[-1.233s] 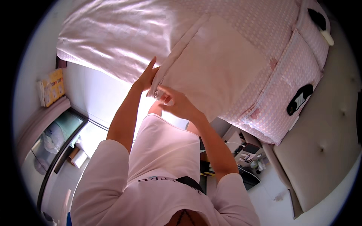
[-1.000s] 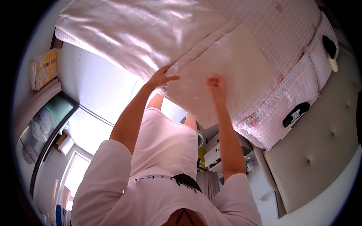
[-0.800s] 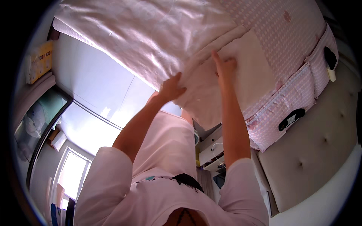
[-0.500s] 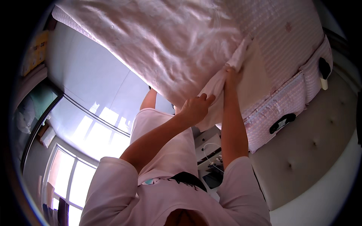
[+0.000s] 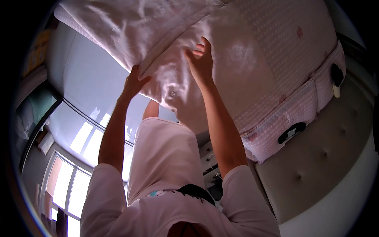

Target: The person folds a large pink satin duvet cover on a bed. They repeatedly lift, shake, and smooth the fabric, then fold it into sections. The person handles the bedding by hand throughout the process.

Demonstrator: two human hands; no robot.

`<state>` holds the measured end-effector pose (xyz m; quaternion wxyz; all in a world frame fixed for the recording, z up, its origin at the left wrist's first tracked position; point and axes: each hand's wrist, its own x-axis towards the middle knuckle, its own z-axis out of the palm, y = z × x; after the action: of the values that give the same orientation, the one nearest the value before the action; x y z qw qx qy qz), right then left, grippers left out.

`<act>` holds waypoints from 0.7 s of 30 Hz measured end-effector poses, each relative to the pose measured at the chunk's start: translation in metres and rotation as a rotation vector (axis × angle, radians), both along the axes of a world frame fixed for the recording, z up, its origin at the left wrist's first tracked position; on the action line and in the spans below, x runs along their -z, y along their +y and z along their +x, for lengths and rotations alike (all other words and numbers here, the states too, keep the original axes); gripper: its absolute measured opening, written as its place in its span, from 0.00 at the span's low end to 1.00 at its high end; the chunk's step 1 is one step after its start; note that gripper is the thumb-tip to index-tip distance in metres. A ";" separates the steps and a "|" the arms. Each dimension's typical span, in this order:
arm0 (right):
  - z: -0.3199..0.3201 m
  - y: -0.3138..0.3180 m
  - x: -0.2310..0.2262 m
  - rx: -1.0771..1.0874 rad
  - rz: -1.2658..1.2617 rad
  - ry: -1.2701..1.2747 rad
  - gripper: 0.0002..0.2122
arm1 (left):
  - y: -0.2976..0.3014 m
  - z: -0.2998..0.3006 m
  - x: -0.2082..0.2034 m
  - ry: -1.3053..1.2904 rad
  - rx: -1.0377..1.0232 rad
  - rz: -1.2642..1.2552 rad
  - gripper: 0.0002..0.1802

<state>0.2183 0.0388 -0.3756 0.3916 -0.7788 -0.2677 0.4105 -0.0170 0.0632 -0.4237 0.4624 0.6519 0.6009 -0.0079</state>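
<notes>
A shiny pink quilt (image 5: 225,43) lies over the bed, with a raised fold running diagonally from its near left edge toward the far side. My left hand (image 5: 135,83) is at the low end of that fold, by the quilt's side edge. Its fingertips touch the cloth and its thumb stands apart from the fingers. Over the smooth part of the quilt is my right hand (image 5: 201,61), fingers apart and slightly curled, holding nothing. Whether its fingertips touch the cloth, I cannot tell.
Pink checked pillows (image 5: 272,138) with dark patches lie against a tufted grey headboard (image 5: 312,170). A nightstand (image 5: 207,158) with a white cable is beside the bed. Glossy floor (image 5: 90,67) and a bright window (image 5: 69,185) are on the left.
Both hands have let go of the quilt's edge near the pillows and moved left, the right one also farther out. The quilt now lies flatter there, and a diagonal fold shows.
</notes>
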 end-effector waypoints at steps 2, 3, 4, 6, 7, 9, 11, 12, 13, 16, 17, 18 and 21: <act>0.020 -0.034 0.017 0.115 0.167 -0.131 0.21 | 0.006 0.009 -0.008 0.034 0.094 -0.051 0.28; 0.034 -0.053 0.019 0.156 0.203 -0.173 0.17 | 0.005 0.003 -0.004 0.024 0.107 -0.003 0.26; 0.048 -0.073 0.013 0.252 0.222 -0.224 0.16 | 0.003 -0.006 0.004 0.011 0.124 0.046 0.24; 0.092 -0.126 0.030 0.394 0.146 -0.431 0.18 | 0.006 0.000 0.000 -0.013 0.116 0.057 0.20; 0.111 -0.151 0.034 0.471 0.056 -0.500 0.20 | 0.015 0.011 -0.022 -0.015 0.084 0.020 0.18; 0.143 -0.196 0.054 0.512 -0.116 -0.565 0.24 | 0.015 0.006 -0.029 -0.045 -0.029 -0.034 0.19; 0.149 -0.211 0.059 0.531 -0.170 -0.508 0.26 | 0.002 -0.017 0.000 0.047 0.040 0.016 0.21; 0.153 -0.210 0.057 0.547 -0.191 -0.488 0.27 | 0.002 -0.013 0.003 0.083 0.079 0.045 0.22; 0.158 -0.207 0.056 0.407 -0.240 -0.637 0.28 | 0.001 -0.013 0.003 0.012 0.117 0.077 0.25; 0.171 -0.166 0.043 0.371 -0.083 -0.615 0.28 | 0.008 0.010 -0.026 -0.027 0.028 -0.052 0.25; 0.170 -0.143 0.033 0.299 -0.006 -0.482 0.28 | 0.006 0.012 -0.026 0.050 0.046 -0.043 0.26; 0.165 -0.113 0.024 0.223 0.074 -0.345 0.28 | 0.001 0.014 -0.030 0.082 0.121 0.070 0.25; 0.129 -0.018 0.001 0.056 -0.269 -0.050 0.35 | -0.025 0.042 -0.052 0.255 0.434 0.180 0.24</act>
<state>0.3472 0.0208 -0.3770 0.2881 -0.8414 -0.1984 0.4119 0.0253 0.0382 -0.3721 0.3106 0.7977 0.4989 -0.1353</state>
